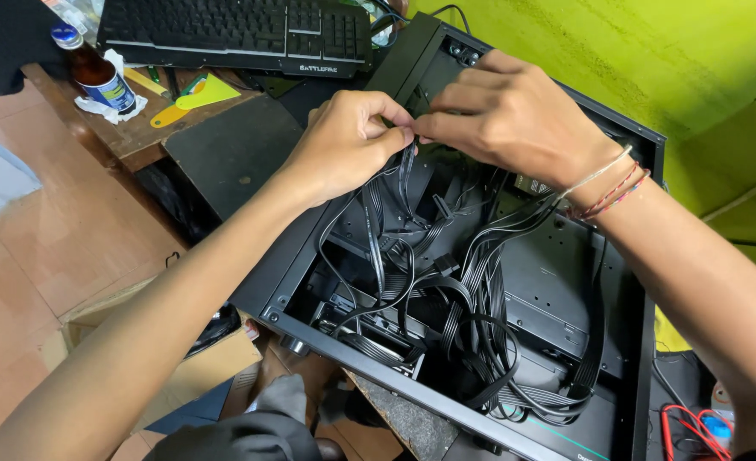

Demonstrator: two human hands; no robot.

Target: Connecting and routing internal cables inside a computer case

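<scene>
My left hand (344, 141) and right hand (506, 115) both pinch one flat black cable (406, 171) at the case's (446, 405) far edge; it hangs toward me, left hand nearer

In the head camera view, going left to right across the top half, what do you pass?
Brown bottle → yellow scraper → black keyboard → left hand → right hand pinching black cables → green wall.

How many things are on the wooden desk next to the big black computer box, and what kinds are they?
Keyboard: 1
Brown bottle: 1
Yellow scraper: 1
Crumpled white tissue: 1
Total: 4

Both hands, left hand and right hand, pinch black cables inside the computer case.
</scene>
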